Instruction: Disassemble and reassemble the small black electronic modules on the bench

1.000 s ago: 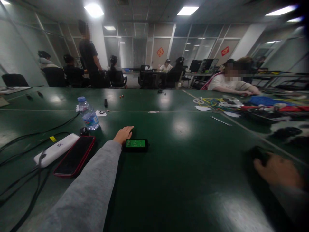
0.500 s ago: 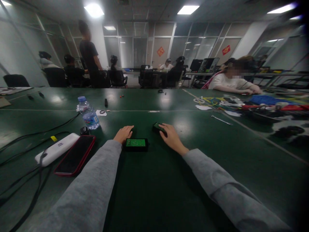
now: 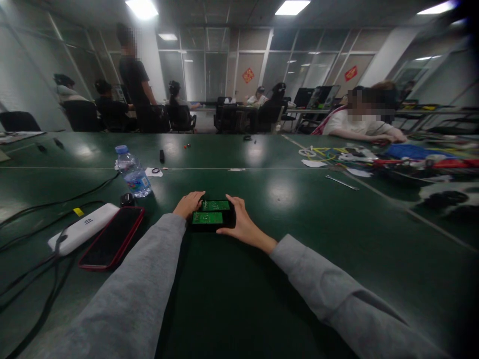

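Observation:
Two small black cases with green circuit-board faces lie side by side on the dark green table, the far case (image 3: pixel 216 205) behind the near case (image 3: pixel 207 218). My right hand (image 3: pixel 241 222) spans their right ends, thumb at the near case's front edge and fingers round the far case's back corner. At their left ends rests my left hand (image 3: pixel 188 204), fingers stretched forward against them and its thumb hidden.
To my left lie a phone in a red case (image 3: pixel 112 238), a white power bank (image 3: pixel 84 228) with black cables, and a water bottle (image 3: pixel 133 173). A wrench (image 3: pixel 342 182) and a heap of cables (image 3: pixel 348 154) are at right. A person (image 3: pixel 359 124) leans on the table's far side.
My right hand has brought the far case leftward, from apart at the right to just behind the near one. Its grip now spans both cases. My left hand has barely moved.

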Action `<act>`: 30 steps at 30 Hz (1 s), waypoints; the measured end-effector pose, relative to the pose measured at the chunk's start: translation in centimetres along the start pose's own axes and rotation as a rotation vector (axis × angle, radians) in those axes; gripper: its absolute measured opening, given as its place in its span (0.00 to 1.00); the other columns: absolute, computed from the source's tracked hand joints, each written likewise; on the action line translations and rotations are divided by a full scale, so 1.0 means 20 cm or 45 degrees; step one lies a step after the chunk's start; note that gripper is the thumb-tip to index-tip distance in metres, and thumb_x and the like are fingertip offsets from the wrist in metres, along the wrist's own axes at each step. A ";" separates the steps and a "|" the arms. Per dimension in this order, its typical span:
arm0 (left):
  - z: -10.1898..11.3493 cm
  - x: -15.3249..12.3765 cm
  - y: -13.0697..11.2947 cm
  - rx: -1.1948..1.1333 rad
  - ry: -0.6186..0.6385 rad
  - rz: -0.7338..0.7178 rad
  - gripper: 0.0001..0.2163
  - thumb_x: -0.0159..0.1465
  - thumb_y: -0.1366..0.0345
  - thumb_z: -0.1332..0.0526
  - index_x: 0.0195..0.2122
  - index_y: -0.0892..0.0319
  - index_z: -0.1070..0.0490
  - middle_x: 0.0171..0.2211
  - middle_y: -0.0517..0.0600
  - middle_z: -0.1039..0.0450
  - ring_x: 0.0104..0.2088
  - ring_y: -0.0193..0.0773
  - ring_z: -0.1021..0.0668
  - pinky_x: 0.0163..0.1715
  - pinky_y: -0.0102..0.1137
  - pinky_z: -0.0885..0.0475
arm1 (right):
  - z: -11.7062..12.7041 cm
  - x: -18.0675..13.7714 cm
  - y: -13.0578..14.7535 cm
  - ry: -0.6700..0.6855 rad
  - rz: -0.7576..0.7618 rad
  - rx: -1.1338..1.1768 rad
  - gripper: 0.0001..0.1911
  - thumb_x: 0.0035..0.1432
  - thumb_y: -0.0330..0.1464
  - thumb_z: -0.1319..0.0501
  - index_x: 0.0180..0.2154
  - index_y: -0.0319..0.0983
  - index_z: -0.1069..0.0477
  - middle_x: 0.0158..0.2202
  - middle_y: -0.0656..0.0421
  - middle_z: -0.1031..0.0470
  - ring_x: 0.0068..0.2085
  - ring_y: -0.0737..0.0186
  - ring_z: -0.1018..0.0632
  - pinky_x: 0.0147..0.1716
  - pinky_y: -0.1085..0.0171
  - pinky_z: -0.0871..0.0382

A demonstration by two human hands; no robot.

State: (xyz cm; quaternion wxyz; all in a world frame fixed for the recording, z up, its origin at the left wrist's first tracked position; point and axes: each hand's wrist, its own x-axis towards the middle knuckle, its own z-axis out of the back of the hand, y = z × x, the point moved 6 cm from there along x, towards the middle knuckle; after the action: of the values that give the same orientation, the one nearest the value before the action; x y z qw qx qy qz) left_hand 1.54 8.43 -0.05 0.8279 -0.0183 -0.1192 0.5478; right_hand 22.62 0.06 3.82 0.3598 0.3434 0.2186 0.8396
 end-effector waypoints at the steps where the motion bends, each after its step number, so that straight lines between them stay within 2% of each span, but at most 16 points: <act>1: 0.00 0.00 0.00 -0.013 0.008 0.002 0.22 0.68 0.69 0.52 0.64 0.57 0.43 0.63 0.54 0.37 0.61 0.41 0.33 0.57 0.38 0.34 | -0.02 0.01 0.01 0.003 0.021 -0.025 0.59 0.45 0.55 0.30 0.68 0.47 0.60 0.63 0.47 0.51 0.64 0.41 0.44 0.61 0.40 0.43; 4: 0.01 -0.02 0.00 -0.059 0.015 0.002 0.23 0.68 0.71 0.53 0.64 0.53 0.44 0.64 0.51 0.38 0.62 0.38 0.34 0.59 0.37 0.36 | -0.06 0.03 0.05 0.008 0.052 -0.140 0.56 0.47 0.54 0.30 0.67 0.45 0.58 0.61 0.47 0.47 0.62 0.40 0.42 0.58 0.39 0.41; 7: 0.02 -0.03 -0.01 -0.064 0.008 -0.002 0.23 0.68 0.72 0.53 0.64 0.55 0.44 0.63 0.52 0.37 0.62 0.38 0.34 0.59 0.36 0.36 | -0.07 0.03 0.06 0.013 0.046 -0.184 0.51 0.50 0.52 0.31 0.66 0.44 0.54 0.58 0.47 0.43 0.59 0.41 0.39 0.54 0.41 0.37; 9: 0.03 -0.03 -0.02 -0.045 -0.019 0.000 0.22 0.68 0.71 0.53 0.64 0.57 0.43 0.63 0.54 0.37 0.62 0.39 0.34 0.59 0.37 0.36 | -0.04 0.04 0.03 0.037 0.063 -0.161 0.48 0.50 0.50 0.31 0.64 0.44 0.51 0.57 0.48 0.42 0.59 0.44 0.37 0.53 0.45 0.35; 11: 0.03 -0.03 -0.03 -0.019 -0.062 0.002 0.21 0.69 0.68 0.52 0.64 0.59 0.42 0.62 0.55 0.36 0.61 0.40 0.32 0.59 0.37 0.36 | 0.01 0.05 -0.05 0.018 0.028 -0.178 0.45 0.50 0.50 0.32 0.62 0.43 0.49 0.57 0.49 0.41 0.58 0.46 0.35 0.52 0.48 0.34; 13: 0.03 -0.04 -0.04 0.000 -0.095 0.001 0.21 0.70 0.65 0.52 0.63 0.61 0.41 0.61 0.56 0.35 0.60 0.42 0.32 0.59 0.39 0.36 | 0.11 0.06 -0.20 -0.094 -0.122 -0.287 0.44 0.49 0.51 0.32 0.60 0.42 0.47 0.56 0.48 0.41 0.57 0.46 0.35 0.51 0.47 0.35; 17: 0.04 -0.04 -0.04 -0.001 -0.094 -0.004 0.21 0.71 0.63 0.54 0.63 0.61 0.42 0.61 0.56 0.34 0.60 0.42 0.31 0.59 0.39 0.35 | 0.35 0.02 -0.47 -0.519 -0.667 -0.646 0.40 0.52 0.49 0.34 0.58 0.36 0.45 0.55 0.43 0.42 0.55 0.39 0.35 0.50 0.43 0.38; 19: 0.05 -0.05 -0.04 0.001 -0.089 0.002 0.21 0.71 0.63 0.53 0.63 0.60 0.42 0.60 0.56 0.34 0.59 0.42 0.31 0.58 0.39 0.35 | 0.42 -0.02 -0.53 -0.708 -0.898 -0.781 0.40 0.53 0.49 0.35 0.57 0.33 0.45 0.54 0.39 0.42 0.54 0.36 0.35 0.49 0.43 0.39; 21: 0.06 -0.05 -0.05 0.012 -0.094 0.020 0.20 0.70 0.63 0.53 0.63 0.59 0.41 0.59 0.56 0.33 0.59 0.42 0.31 0.58 0.39 0.34 | 0.44 -0.05 -0.54 -0.800 -1.004 -0.851 0.41 0.52 0.50 0.34 0.57 0.32 0.44 0.54 0.38 0.42 0.53 0.36 0.35 0.49 0.43 0.39; 24: 0.08 -0.05 -0.08 0.022 -0.114 0.060 0.19 0.70 0.66 0.53 0.61 0.57 0.38 0.57 0.55 0.32 0.57 0.42 0.30 0.57 0.38 0.34 | 0.43 -0.05 -0.52 -0.855 -0.987 -0.883 0.43 0.51 0.52 0.34 0.57 0.32 0.45 0.55 0.37 0.42 0.55 0.35 0.37 0.50 0.42 0.41; 27: 0.07 -0.03 -0.11 0.023 -0.139 0.148 0.21 0.68 0.71 0.53 0.60 0.57 0.37 0.56 0.55 0.33 0.56 0.43 0.29 0.56 0.40 0.33 | 0.43 -0.04 -0.47 -0.926 -0.816 -0.967 0.43 0.55 0.51 0.38 0.61 0.32 0.49 0.61 0.35 0.48 0.61 0.35 0.44 0.55 0.40 0.46; 30: 0.03 0.01 -0.13 -0.002 -0.126 0.236 0.21 0.67 0.71 0.51 0.61 0.55 0.37 0.57 0.56 0.34 0.58 0.46 0.32 0.58 0.42 0.35 | 0.40 0.00 -0.43 -0.786 -0.595 -1.055 0.36 0.60 0.45 0.42 0.62 0.32 0.48 0.64 0.38 0.52 0.64 0.39 0.48 0.59 0.42 0.51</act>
State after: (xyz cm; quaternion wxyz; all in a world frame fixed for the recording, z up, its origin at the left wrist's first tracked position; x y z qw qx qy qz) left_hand 3.79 7.50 1.03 0.7668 -0.0028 -0.1583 0.6221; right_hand 32.32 6.65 3.88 0.6881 0.3455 -0.1743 0.6139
